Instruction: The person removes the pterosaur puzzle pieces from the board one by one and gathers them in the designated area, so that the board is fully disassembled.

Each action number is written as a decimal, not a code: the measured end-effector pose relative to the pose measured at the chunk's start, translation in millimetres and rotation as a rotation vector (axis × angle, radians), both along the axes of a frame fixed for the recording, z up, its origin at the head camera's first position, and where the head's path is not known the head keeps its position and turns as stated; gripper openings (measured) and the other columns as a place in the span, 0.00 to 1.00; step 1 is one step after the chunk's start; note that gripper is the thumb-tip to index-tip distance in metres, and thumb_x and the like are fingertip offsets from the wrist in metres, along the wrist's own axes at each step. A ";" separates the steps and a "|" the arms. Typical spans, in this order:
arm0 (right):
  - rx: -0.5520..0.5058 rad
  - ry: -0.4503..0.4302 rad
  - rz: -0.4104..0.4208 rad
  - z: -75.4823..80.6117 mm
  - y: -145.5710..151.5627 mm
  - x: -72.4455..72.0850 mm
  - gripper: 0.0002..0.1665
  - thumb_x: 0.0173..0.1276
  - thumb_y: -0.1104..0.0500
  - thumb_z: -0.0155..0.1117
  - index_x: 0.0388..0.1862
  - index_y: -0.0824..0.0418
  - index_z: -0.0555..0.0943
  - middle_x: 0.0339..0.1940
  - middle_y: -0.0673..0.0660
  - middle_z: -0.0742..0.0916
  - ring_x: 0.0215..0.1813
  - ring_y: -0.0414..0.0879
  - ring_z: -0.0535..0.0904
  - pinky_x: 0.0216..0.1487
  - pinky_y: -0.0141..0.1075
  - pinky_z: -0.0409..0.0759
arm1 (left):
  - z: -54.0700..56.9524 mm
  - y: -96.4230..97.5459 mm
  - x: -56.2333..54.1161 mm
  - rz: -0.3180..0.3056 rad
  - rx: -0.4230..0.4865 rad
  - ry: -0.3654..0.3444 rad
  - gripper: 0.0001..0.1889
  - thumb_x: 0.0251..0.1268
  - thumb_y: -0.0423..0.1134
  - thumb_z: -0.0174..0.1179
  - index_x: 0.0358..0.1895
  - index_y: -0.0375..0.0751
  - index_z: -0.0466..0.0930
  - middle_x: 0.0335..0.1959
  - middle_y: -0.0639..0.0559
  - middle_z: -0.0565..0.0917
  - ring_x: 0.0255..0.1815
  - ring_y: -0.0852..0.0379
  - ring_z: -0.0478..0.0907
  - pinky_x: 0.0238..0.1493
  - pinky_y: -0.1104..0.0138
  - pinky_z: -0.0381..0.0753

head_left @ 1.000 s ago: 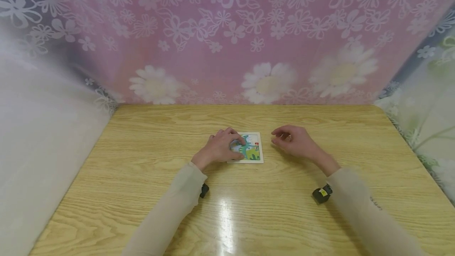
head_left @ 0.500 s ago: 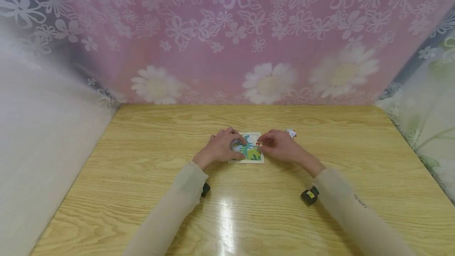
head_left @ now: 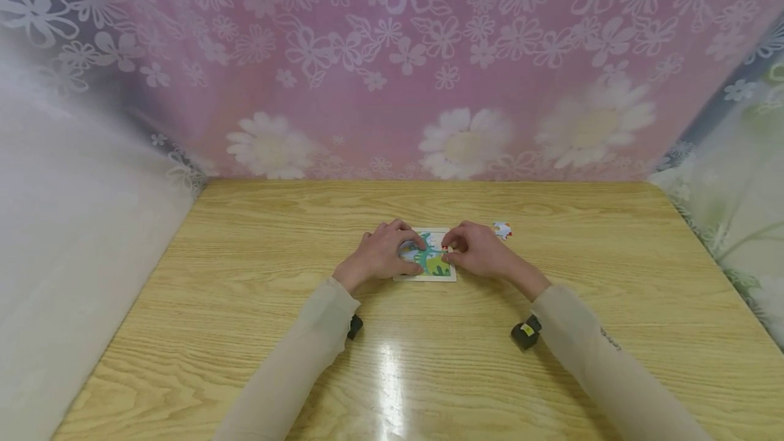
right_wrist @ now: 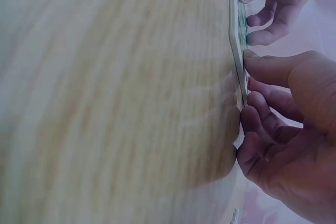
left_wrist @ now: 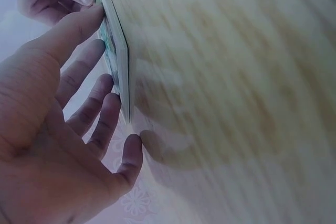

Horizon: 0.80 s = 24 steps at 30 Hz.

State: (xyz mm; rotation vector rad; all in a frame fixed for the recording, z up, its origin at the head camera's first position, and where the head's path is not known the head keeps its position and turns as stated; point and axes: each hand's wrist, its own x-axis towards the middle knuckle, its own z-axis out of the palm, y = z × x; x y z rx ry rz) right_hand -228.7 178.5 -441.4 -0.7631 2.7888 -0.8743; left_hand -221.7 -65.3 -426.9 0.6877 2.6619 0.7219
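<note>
A small jigsaw puzzle board [head_left: 436,265] with a white rim and a green and blue dinosaur picture lies flat on the table. My left hand [head_left: 381,250] rests on its left part, fingers spread and touching the surface, hiding that side. At the board's right edge my right hand [head_left: 480,249] pinches a puzzle piece [head_left: 445,247] with some red on it between thumb and index finger; the fingers mostly hide it. In the right wrist view the thumb [right_wrist: 273,69] touches the board's edge. Beyond the right hand lies a loose white and blue puzzle piece [head_left: 502,230].
Both hands work on a wood-grain table [head_left: 275,223]. A pink floral curtain [head_left: 367,87] stands behind its far edge, and pale cloth hangs at both sides. A black wrist camera [head_left: 525,333] sits under the right sleeve.
My right hand has moved left from beside the board to its right edge and taken hold of the red-marked puzzle piece, uncovering the loose piece. The left hand has stayed put.
</note>
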 end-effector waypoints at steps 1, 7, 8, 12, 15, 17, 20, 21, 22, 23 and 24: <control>-0.002 -0.009 -0.002 0.1 -0.1 -0.3 0.10 0.67 0.59 0.73 0.45 0.60 0.86 0.38 0.56 0.84 0.38 0.44 0.79 0.43 0.41 0.78 | 0.1 0.2 0.0 0.001 -0.001 -0.002 0.18 0.66 0.52 0.70 0.57 0.61 0.83 0.70 0.52 0.71 0.71 0.42 0.66 0.68 0.37 0.61; -0.022 -0.054 -0.023 -2.0 -0.4 -1.8 0.10 0.67 0.59 0.72 0.45 0.60 0.85 0.37 0.56 0.83 0.35 0.43 0.75 0.41 0.38 0.74 | -0.2 0.8 -0.5 0.004 -0.003 -0.008 0.18 0.66 0.52 0.69 0.58 0.61 0.83 0.69 0.52 0.71 0.71 0.42 0.66 0.68 0.38 0.61; -0.027 -0.059 -0.028 -2.5 -0.6 -2.0 0.10 0.67 0.59 0.72 0.45 0.60 0.85 0.37 0.56 0.83 0.35 0.43 0.75 0.41 0.38 0.74 | -0.1 1.0 -0.5 0.005 -0.004 -0.008 0.18 0.66 0.52 0.69 0.58 0.61 0.83 0.69 0.52 0.71 0.71 0.43 0.66 0.68 0.38 0.61; -0.058 -0.080 -0.043 -1.9 -1.8 -1.5 0.10 0.67 0.60 0.72 0.45 0.60 0.83 0.37 0.56 0.84 0.36 0.44 0.77 0.41 0.37 0.75 | -0.1 1.5 -1.2 0.012 -0.012 -0.005 0.18 0.66 0.52 0.69 0.58 0.62 0.83 0.69 0.53 0.71 0.71 0.43 0.66 0.68 0.38 0.61; -0.084 -0.092 -0.046 -0.5 -2.0 -0.1 0.10 0.67 0.61 0.73 0.45 0.61 0.83 0.37 0.55 0.85 0.36 0.43 0.78 0.41 0.37 0.76 | 0.2 2.0 -1.5 0.016 -0.015 -0.008 0.18 0.66 0.53 0.69 0.58 0.62 0.83 0.69 0.53 0.71 0.71 0.43 0.65 0.69 0.38 0.61; -0.097 -0.097 -0.048 -0.1 -1.5 0.8 0.10 0.67 0.61 0.73 0.45 0.61 0.83 0.37 0.55 0.85 0.36 0.43 0.78 0.41 0.37 0.76 | 0.3 2.3 -1.5 0.017 -0.017 -0.012 0.18 0.66 0.53 0.70 0.58 0.62 0.83 0.69 0.53 0.71 0.71 0.43 0.65 0.69 0.38 0.61; -0.129 -0.106 -0.051 -0.9 -0.6 1.3 0.10 0.67 0.61 0.73 0.44 0.61 0.83 0.36 0.55 0.86 0.36 0.43 0.79 0.41 0.37 0.76 | 0.2 2.2 -1.7 0.016 -0.018 -0.015 0.18 0.66 0.53 0.70 0.58 0.62 0.83 0.69 0.53 0.71 0.71 0.43 0.65 0.69 0.38 0.60; -0.140 -0.107 -0.052 -1.3 -0.5 1.2 0.09 0.67 0.61 0.72 0.44 0.60 0.82 0.36 0.55 0.86 0.35 0.43 0.79 0.41 0.37 0.76 | 0.0 2.1 -1.9 0.015 -0.018 -0.015 0.18 0.66 0.53 0.70 0.58 0.62 0.83 0.69 0.53 0.71 0.71 0.43 0.65 0.69 0.38 0.60; -0.153 -0.107 -0.052 -1.5 -0.2 1.1 0.09 0.67 0.62 0.72 0.44 0.60 0.82 0.35 0.55 0.86 0.35 0.43 0.80 0.41 0.37 0.77 | -0.2 2.0 -2.1 0.015 -0.018 -0.014 0.18 0.66 0.53 0.69 0.58 0.62 0.83 0.69 0.53 0.71 0.71 0.43 0.65 0.69 0.38 0.61; -0.167 -0.106 -0.050 -2.2 -0.2 0.8 0.08 0.68 0.62 0.72 0.43 0.60 0.82 0.35 0.55 0.86 0.35 0.43 0.80 0.41 0.36 0.77 | -0.2 1.9 -2.2 0.015 -0.018 -0.013 0.18 0.66 0.53 0.69 0.58 0.62 0.83 0.70 0.54 0.71 0.71 0.43 0.65 0.68 0.38 0.61; -0.178 -0.105 -0.050 -2.6 -0.2 0.4 0.07 0.68 0.63 0.71 0.43 0.59 0.82 0.35 0.54 0.87 0.35 0.43 0.81 0.41 0.36 0.77 | -0.1 1.7 -2.1 0.015 -0.017 -0.012 0.18 0.66 0.53 0.69 0.58 0.62 0.83 0.70 0.54 0.71 0.71 0.43 0.66 0.68 0.38 0.61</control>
